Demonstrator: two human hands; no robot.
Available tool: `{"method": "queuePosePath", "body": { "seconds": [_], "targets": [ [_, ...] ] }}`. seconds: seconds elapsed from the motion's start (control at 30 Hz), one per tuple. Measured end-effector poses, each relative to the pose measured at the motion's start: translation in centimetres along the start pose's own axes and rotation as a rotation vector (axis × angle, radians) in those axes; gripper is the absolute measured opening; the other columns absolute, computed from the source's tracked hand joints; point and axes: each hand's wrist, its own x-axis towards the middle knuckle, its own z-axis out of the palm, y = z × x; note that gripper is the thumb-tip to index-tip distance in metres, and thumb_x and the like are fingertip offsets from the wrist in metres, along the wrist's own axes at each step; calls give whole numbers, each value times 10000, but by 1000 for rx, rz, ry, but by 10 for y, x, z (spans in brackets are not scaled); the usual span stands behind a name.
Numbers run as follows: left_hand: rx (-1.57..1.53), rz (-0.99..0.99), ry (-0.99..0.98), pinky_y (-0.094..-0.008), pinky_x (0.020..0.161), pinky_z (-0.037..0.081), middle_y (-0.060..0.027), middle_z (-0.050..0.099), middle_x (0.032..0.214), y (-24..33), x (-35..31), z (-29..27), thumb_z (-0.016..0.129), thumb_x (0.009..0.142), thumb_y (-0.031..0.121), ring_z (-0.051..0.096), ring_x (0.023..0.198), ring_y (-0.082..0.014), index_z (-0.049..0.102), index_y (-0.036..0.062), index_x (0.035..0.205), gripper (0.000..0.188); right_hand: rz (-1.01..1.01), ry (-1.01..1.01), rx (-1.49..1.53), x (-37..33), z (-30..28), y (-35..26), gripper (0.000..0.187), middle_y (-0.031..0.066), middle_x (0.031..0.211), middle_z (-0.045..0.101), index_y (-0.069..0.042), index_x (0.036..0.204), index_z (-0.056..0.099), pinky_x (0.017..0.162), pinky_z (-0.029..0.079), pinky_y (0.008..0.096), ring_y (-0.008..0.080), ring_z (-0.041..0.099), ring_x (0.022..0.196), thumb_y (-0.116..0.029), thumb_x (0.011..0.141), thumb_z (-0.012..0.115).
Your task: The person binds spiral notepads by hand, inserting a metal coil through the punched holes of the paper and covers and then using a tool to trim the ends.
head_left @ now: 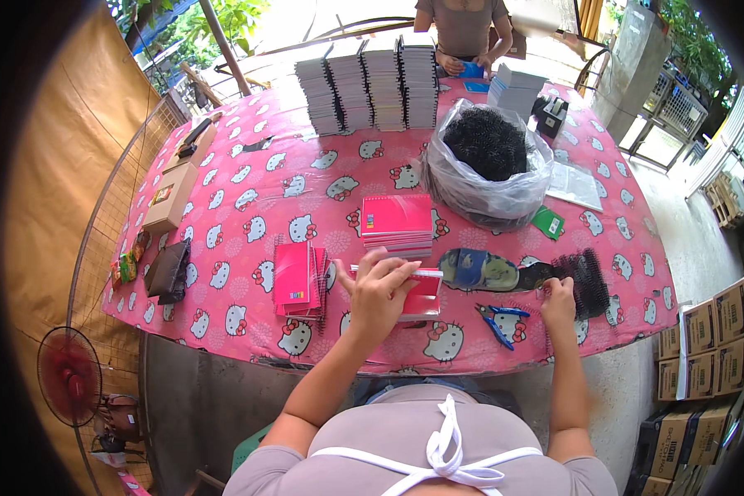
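My left hand [379, 293] grips a red notebook [424, 291] by its upper edge, fingers bent over it, above more red covers. My right hand [559, 301] is closed in a pinch beside a heap of black spiral binding coils [585, 283]; what its fingertips hold is too small to make out. Between the hands lie blue-handled pliers [501, 322], jaws apart. A stack of red spiral notebooks [397, 223] stands just beyond my left hand. Another pile of bound red notebooks [298, 277] lies to its left.
A plastic bag [488, 194] bulges with black coils [486, 140]. Tall notebook stacks [368, 87] stand at the back. A patterned flat piece [479, 271] lies beyond the pliers. Cardboard boxes [169, 198] line the left edge. Across the table, a person [465, 33] handles something blue.
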Motion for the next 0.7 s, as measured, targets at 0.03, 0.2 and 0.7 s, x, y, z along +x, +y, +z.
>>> {"method": "queuePosePath", "body": {
  "seconds": [0.03, 0.2, 0.7],
  "targets": [
    [-73, -19, -20, -589, 979, 222, 37, 651, 928, -5, -3, 4, 725, 745, 242, 538, 1012, -188, 713, 218, 963, 220, -43, 28, 1, 4, 1, 2, 284, 159, 918, 568, -47, 1059, 622, 748, 486, 427, 351, 592, 849, -54, 774, 623],
    [-192, -68, -74, -547, 961, 285, 30, 646, 886, -8, 0, 0, 747, 727, 245, 542, 966, -188, 708, 196, 964, 245, -431, -111, 305, 2, -15, -45, 494, 144, 801, 593, -55, 1233, 563, 739, 490, 368, 272, 606, 778, 4, 748, 632],
    [-221, -69, -80, -538, 984, 247, 54, 664, 844, -6, 0, 1, 759, 713, 231, 538, 920, -164, 719, 158, 843, 155, -501, -182, 870, -3, -44, -172, 189, 61, 803, 639, -18, 935, 702, 622, 461, 235, 107, 584, 680, 7, 748, 717]
  ]
}}
